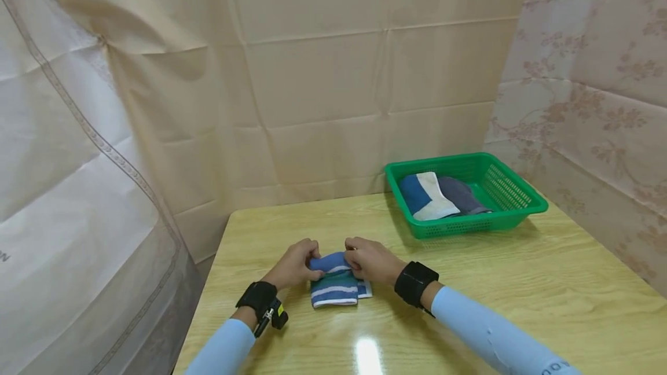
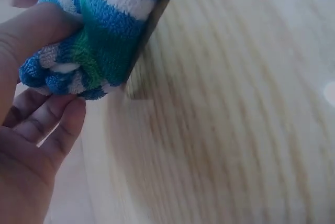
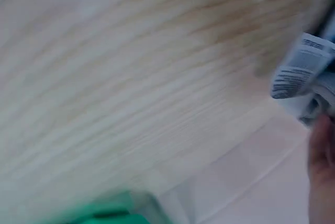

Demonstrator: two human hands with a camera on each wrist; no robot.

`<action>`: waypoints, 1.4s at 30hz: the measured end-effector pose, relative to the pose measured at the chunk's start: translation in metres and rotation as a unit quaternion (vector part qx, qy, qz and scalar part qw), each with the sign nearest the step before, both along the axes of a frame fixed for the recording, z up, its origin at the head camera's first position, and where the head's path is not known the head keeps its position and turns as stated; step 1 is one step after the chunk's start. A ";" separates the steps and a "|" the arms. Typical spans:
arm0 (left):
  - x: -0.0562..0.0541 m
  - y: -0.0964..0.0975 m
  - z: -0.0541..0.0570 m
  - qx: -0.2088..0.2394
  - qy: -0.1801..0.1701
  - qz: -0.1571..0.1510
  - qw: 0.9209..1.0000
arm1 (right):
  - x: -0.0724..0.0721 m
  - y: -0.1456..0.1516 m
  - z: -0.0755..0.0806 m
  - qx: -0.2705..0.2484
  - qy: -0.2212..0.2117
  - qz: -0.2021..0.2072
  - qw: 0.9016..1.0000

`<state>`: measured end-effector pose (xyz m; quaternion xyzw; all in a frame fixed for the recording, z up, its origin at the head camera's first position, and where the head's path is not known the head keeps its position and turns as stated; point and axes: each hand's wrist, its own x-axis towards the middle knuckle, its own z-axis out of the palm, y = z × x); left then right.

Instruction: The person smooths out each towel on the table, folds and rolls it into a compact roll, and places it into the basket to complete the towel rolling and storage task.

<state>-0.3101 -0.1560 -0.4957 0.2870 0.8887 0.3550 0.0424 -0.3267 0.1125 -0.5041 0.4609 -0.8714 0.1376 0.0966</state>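
A small striped towel (image 1: 334,286) in blue, green and white lies folded on the table, its far edge lifted. My left hand (image 1: 294,264) pinches the left end of that far edge; in the left wrist view the thumb lies on top of the layered towel (image 2: 112,30) and the fingers are beneath. At the other end, my right hand (image 1: 372,259) grips the far right corner with curled fingers. In the right wrist view a printed care label (image 3: 296,75) hangs from the towel close to the right fingers, and most of that hand is outside the frame.
A green plastic basket (image 1: 521,213) stands at the back right of the wooden table (image 1: 281,219). Inside it lie a blue-and-white folded cloth (image 1: 424,195) and a dark grey cloth (image 1: 461,194). Beige curtain fabric (image 1: 323,103) hangs behind the table.
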 end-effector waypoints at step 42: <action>0.006 -0.021 0.003 0.072 -0.148 0.028 0.986 | -0.001 0.001 0.009 -0.088 -0.203 -0.049 0.974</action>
